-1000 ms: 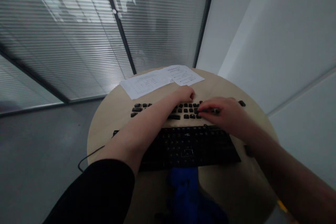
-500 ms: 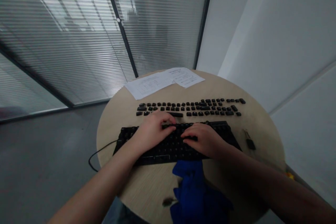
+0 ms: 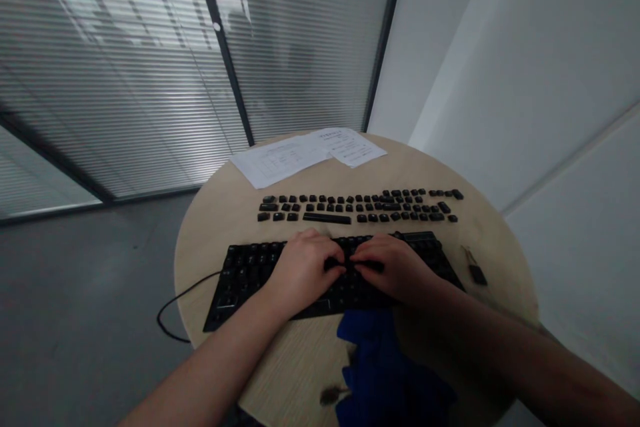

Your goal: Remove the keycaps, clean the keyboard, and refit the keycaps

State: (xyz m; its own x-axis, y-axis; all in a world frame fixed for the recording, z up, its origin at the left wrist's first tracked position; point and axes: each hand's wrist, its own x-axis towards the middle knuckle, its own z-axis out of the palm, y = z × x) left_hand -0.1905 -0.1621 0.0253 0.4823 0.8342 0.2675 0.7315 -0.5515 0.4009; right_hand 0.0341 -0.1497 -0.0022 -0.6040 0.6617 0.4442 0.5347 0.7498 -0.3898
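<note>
A black keyboard (image 3: 247,278) with a cable lies across the round table. Over its middle, my left hand (image 3: 307,268) is closed, thumb and forefinger curled toward each other. Facing it from the right, my right hand (image 3: 395,267) also has its fingers drawn together, the fingertips of both hands close to each other. Anything pinched at the tips is too small and dark to make out. Behind the keyboard lie rows of loose black keycaps, among them a long space bar (image 3: 327,218). Some keys under my hands are hidden.
Printed papers (image 3: 285,160) lie at the far side of the table (image 3: 205,213). To the right is a small wire-ended tool (image 3: 477,273), likely a keycap puller. A blue cloth (image 3: 375,367) and a small brush (image 3: 331,393) lie at the near edge. A cable (image 3: 167,310) hangs off the left.
My left hand has come away from the loose keycaps, moving right and nearer, close to my right hand. The space bar now shows fully. My right hand has barely moved.
</note>
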